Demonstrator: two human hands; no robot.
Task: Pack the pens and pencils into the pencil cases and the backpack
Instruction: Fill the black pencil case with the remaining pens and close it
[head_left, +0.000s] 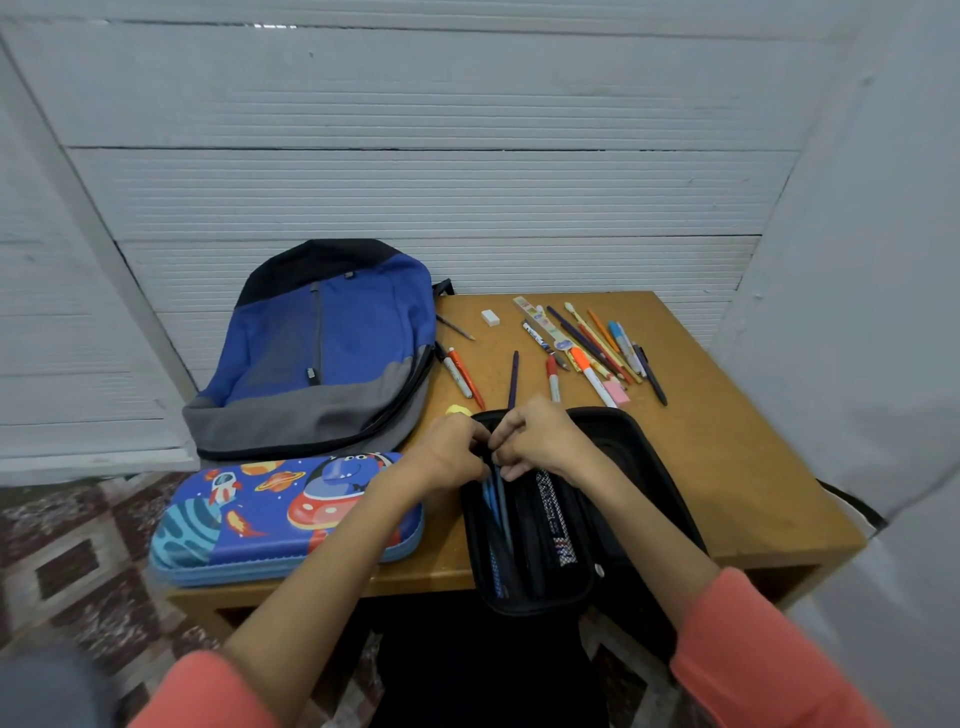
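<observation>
An open black pencil case (639, 467) lies at the table's near edge, with blue and grey pens (497, 512) tucked in its left half. My left hand (451, 451) and my right hand (540, 436) meet at the case's far left end, fingers curled and pinching the pen tops there. A closed blue space-print pencil case (270, 519) lies to the left. Behind it rests the blue and grey backpack (322, 353). Loose pens and pencils (597, 348) lie spread at the far right, and an orange-capped pen (460, 371) lies beside the backpack.
The wooden table (737, 467) stands against a white ribbed wall. A white eraser (490, 317), a pink eraser (617, 391) and a yellow object (457, 410) lie on it. A dark purple pencil (513, 379) points toward my hands. Patterned carpet lies on the left.
</observation>
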